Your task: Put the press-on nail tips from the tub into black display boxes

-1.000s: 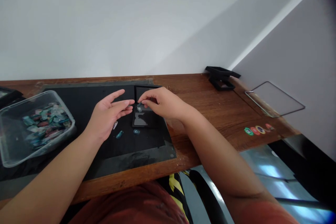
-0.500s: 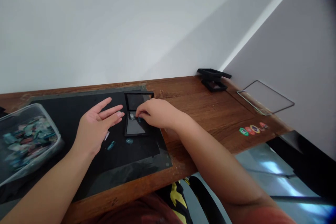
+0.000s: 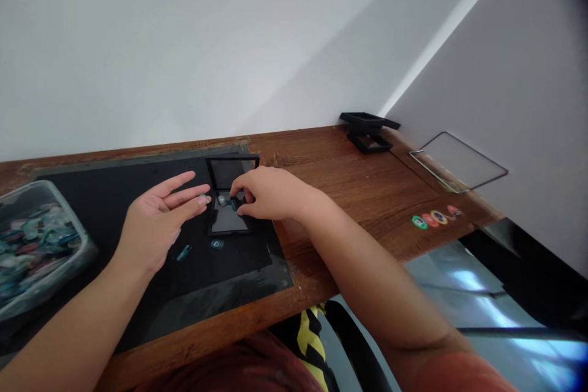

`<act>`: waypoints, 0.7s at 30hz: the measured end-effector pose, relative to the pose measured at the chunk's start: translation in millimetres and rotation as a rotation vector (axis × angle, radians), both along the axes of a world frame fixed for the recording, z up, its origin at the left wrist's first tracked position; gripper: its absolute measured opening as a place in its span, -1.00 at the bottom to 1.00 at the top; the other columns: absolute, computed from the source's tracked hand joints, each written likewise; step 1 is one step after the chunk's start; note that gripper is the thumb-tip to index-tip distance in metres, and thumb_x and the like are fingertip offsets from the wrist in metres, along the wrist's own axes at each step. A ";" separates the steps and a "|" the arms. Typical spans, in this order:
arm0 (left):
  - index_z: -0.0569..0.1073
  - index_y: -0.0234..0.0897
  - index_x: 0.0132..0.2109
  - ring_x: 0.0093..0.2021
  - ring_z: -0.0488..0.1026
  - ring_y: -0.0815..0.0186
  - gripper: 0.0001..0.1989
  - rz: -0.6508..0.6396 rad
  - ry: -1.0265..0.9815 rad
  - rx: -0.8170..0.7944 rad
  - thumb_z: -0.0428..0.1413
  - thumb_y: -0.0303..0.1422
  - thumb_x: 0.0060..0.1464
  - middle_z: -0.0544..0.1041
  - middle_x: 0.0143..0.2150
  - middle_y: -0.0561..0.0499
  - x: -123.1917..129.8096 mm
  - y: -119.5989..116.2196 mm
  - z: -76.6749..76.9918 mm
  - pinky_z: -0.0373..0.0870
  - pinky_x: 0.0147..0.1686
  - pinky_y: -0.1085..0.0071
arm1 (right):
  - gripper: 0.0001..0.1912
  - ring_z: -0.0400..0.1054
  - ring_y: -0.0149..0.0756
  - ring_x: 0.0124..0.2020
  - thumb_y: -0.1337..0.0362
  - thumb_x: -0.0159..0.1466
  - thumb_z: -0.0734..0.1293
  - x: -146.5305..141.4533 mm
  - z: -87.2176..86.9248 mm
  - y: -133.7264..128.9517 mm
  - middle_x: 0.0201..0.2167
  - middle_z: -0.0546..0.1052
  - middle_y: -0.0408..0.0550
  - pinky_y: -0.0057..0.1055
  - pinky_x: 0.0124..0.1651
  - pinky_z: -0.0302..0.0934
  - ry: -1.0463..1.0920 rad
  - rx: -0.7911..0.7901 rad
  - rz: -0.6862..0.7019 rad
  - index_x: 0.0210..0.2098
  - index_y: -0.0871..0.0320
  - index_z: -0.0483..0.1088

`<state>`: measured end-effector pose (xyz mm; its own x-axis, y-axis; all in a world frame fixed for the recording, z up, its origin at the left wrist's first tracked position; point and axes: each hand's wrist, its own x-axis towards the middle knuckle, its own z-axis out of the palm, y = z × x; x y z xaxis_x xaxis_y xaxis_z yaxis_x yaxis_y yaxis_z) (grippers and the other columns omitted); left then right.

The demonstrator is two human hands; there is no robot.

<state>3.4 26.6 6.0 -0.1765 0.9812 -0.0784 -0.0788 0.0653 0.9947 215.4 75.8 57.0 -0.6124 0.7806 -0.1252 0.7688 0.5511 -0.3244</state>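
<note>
An open black hinged case (image 3: pixel 229 222) with a glassy grey base stands on the black mat. My right hand (image 3: pixel 271 193) reaches into it from the right, thumb and forefinger around a small dark blue piece (image 3: pixel 234 203). Beside that piece lies a clear, whitish piece (image 3: pixel 222 200). My left hand (image 3: pixel 154 220) hovers left of the case, pinching a small greenish piece (image 3: pixel 204 197) between thumb and finger, other fingers stretched out. On the mat in front of the case are a teal oblong piece (image 3: pixel 184 253) and a dark blue piece with a heart mark (image 3: pixel 217 245).
A clear plastic tub (image 3: pixel 76 214) of mixed coloured pieces stands at the left. Black frames (image 3: pixel 367 131) are stacked at the back right. A wire frame (image 3: pixel 478 162) leans by the right wall, with round stickers (image 3: pixel 432 218) on the wooden table (image 3: pixel 316 159) nearby.
My right thumb and forefinger have spread a little around the dark blue piece in the case. My left hand keeps its pinch on the greenish piece. The view has shifted slightly.
</note>
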 end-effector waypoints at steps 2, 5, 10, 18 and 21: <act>0.58 -0.26 0.14 -0.15 0.69 0.23 -0.31 0.011 0.003 0.004 0.50 -0.41 -0.22 0.72 -0.05 -0.15 0.8 -0.1 0.8 0.65 -0.11 0.41 | -0.72 0.42 -0.30 -0.31 0.21 0.26 0.45 -1.6 -2.8 0.8 -0.22 0.63 -0.04 -0.37 -0.30 0.08 0.007 0.006 -0.003 -0.05 0.09 0.60; 0.60 -0.27 0.10 -0.17 0.68 0.27 -0.34 0.015 0.003 0.009 0.50 -0.41 -0.23 0.72 -0.07 -0.13 2.2 0.2 1.9 0.64 -0.13 0.47 | -0.76 0.41 -0.29 -0.28 0.21 0.26 0.44 -3.5 -6.6 1.0 -0.23 0.63 -0.05 -0.38 -0.30 0.07 0.025 0.026 0.018 -0.10 0.11 0.58; 0.61 -0.27 0.08 -0.17 0.68 0.27 -0.35 0.008 0.004 0.003 0.50 -0.42 -0.25 0.72 -0.08 -0.13 3.5 -0.3 3.4 0.64 -0.13 0.48 | -0.76 0.40 -0.28 -0.27 0.21 0.27 0.40 -4.9 -7.6 -0.6 -0.22 0.61 -0.05 -0.39 -0.30 0.06 0.012 0.023 0.026 -0.08 0.11 0.54; 0.63 -0.24 0.07 -0.21 0.68 0.23 -0.38 0.002 0.027 0.019 0.49 -0.43 -0.24 0.72 -0.06 -0.13 -0.1 -0.2 0.6 0.65 -0.29 0.51 | -0.70 0.45 -0.21 -0.22 0.09 0.28 0.39 -8.9 -9.9 -4.2 -0.17 0.62 0.00 -0.38 -0.31 0.08 -0.008 0.038 0.000 -0.08 0.12 0.50; 0.63 -0.25 0.06 -0.18 0.68 0.20 -0.39 0.011 0.019 0.016 0.49 -0.43 -0.24 0.71 -0.06 -0.14 -0.1 0.2 -0.7 0.66 -0.24 0.48 | -0.71 0.49 -0.08 -0.13 0.11 0.30 0.35 -13.2 -9.3 -10.6 -0.15 0.63 0.08 -0.33 -0.25 0.18 -0.054 0.067 -0.045 -0.09 0.16 0.49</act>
